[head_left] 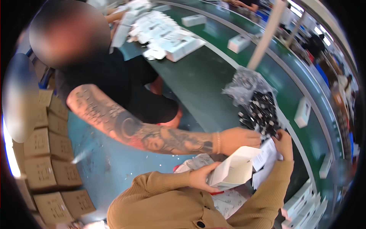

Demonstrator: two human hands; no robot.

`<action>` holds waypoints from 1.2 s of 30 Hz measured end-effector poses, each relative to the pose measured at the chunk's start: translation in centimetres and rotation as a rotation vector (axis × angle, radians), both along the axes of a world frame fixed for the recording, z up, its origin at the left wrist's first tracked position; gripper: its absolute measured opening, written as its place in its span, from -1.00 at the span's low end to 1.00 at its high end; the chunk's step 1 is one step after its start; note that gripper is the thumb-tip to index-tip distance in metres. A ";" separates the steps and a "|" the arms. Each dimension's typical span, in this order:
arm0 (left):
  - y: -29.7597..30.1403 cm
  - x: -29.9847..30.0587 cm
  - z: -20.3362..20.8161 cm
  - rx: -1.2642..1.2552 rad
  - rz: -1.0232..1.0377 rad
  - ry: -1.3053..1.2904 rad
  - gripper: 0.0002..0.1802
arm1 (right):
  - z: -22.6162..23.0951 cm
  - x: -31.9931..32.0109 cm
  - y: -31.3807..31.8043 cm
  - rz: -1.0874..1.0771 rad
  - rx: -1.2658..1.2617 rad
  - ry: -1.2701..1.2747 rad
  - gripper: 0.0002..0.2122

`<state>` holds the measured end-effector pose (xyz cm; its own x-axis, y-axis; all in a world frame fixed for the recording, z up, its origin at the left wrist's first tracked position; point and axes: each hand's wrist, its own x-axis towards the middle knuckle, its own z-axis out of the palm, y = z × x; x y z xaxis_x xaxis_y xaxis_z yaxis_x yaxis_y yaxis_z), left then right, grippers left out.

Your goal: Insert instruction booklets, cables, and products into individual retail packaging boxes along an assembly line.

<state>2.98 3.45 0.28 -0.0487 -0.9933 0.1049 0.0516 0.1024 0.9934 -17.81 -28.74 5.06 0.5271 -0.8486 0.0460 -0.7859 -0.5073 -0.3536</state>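
Note:
My left hand (204, 176) grips an open white box (234, 168), tilted with its mouth facing up and right. My right hand (284, 145) has its fingers curled at the near edge of a pile of small black parts (263, 112); what they hold, if anything, is hidden. White printed leaflets (263, 156) lie between the box and my right hand, partly under it. From the left a co-worker's hand (238, 139) reaches across to the same pile, just beyond the box, its fingertips hidden among the parts.
A clear plastic bag (246, 86) lies behind the black parts. White boxes ride a green conveyor (284, 68) on the far right side. More white boxes stand at lower right (305, 206) and lie at the table's far end (183, 45). Cardboard cartons (40, 173) are stacked at left.

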 end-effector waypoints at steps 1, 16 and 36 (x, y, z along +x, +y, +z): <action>-0.1 -0.3 0.3 -0.014 -0.029 0.053 -0.04 | -0.6 -0.7 -0.7 0.049 -0.020 -0.043 -0.76; 0.5 -0.4 0.8 0.081 0.056 0.046 0.05 | 8.4 -4.3 1.9 0.116 -0.045 -0.597 -0.91; -3.4 -7.4 2.7 0.152 -0.268 0.153 0.19 | 9.2 -7.0 23.2 0.219 0.096 -0.581 -0.33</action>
<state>-4.42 0.06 2.96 -0.3056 -0.9520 -0.0167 0.2060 -0.0833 0.9750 -24.83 -5.54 14.28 0.6007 -0.7386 0.3060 -0.3331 -0.5792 -0.7440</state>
